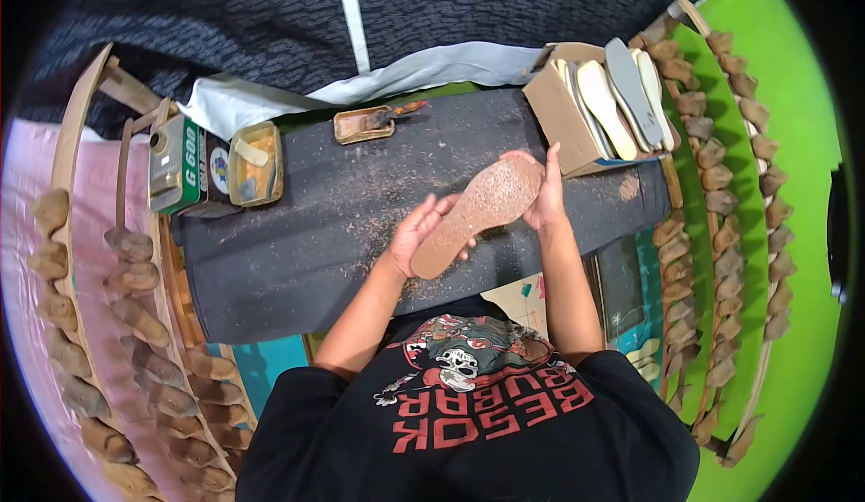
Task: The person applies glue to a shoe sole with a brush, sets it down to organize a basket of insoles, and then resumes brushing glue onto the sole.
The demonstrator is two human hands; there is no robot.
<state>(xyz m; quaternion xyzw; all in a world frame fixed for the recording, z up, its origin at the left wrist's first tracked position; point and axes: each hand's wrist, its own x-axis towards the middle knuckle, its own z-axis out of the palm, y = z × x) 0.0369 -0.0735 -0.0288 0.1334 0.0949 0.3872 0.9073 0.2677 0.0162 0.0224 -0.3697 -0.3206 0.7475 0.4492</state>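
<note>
A brown, speckled shoe sole is held at a slant above the dark table, its broad toe end up to the right and its heel end down to the left. My left hand grips it near the narrow heel half, with fingertips showing past the lower edge. At the toe end, my right hand holds the rim, thumb pointing up and fingers behind the sole. Brown crumbs lie scattered over the cloth beneath and beside it.
A cardboard box of insoles stands back right. Near the back edge lies a small tray with a brush. A G 600 can and a plastic tub sit at left. Racks of wooden shoe lasts flank both sides.
</note>
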